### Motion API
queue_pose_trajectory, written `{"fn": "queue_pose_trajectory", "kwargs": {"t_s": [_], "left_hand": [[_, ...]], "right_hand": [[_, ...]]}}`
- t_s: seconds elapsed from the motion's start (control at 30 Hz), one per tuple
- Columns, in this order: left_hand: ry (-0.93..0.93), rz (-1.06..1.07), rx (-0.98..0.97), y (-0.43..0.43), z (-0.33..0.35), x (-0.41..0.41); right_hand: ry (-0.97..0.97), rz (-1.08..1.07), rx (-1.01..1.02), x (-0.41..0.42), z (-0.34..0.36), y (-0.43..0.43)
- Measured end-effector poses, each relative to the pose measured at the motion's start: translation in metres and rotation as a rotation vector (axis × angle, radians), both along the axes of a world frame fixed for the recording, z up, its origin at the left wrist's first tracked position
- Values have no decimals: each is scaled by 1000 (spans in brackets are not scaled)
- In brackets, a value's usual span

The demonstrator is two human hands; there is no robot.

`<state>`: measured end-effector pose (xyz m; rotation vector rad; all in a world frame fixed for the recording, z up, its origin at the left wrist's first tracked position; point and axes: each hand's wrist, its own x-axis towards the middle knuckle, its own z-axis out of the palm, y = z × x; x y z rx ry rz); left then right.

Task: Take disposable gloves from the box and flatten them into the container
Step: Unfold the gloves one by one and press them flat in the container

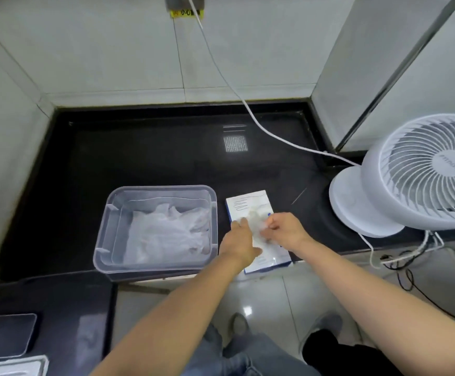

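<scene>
Head view, right grip [283,229] pinching glove [257,216] atop box [248,203], left grip [238,240] flat on box, container [212,198] just beside

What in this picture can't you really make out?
Head view:
- Glove box opening: covered by the left hand and right hand.
- Whether the right hand pinches anything: blurred.
- Number of gloves in the container: translucent heap.
- Fan: cut by right edge.
- Yellow label text: blurred.

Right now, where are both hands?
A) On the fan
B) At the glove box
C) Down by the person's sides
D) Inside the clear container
B: the left hand presses on the glove box while the right hand pinches a glove at its opening, beside the container.
</scene>
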<state>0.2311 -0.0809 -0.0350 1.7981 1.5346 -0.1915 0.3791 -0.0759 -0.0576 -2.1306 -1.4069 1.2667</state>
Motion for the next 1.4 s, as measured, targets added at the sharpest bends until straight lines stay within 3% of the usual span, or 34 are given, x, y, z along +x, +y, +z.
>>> {"fn": "queue_pose_trajectory", "kwargs": {"t_s": [0.13, 0.3, 0.4, 0.5, 0.6, 0.7, 0.87, 0.97, 1.13, 1.2, 1.27, 1.4], "left_hand": [[40, 14, 68, -7, -6, 0], [121, -13, 100, -9, -9, 7], [128, -16, 89, -8, -9, 8], [117, -9, 97, -8, -11, 5], [120, -13, 105, -8, -12, 6], [117, -11, 118, -7, -16, 7], [90, -38, 52, -1, -19, 4], [-191, 129, -78, 11, -19, 1], [-867, 799, -179, 29, 33, -4], [-1103, 969, -301, 35, 58, -17], [-1123, 898, -434, 40, 76, -38], [-871, 612, -491, 46, 88, -80]], "right_hand": [[156, -91, -109, -2, -1, -5], [407, -189, 69, -3, 24, -4], [411, -219, 53, 5, 32, 1], [343, -77, -103, 11, 29, 0], [391, -100, 57, 12, 35, 3], [547, -194, 192, 11, 54, 9], [920, -305, 225, 21, 75, 15], [841, -302, 193, 26, 73, 9], [662, -248, 167, 22, 68, 0], [597, -184, 149, 18, 71, 2], [520, -91, 115, 12, 75, 5], [349, 93, 153, -8, 88, 11]]}}
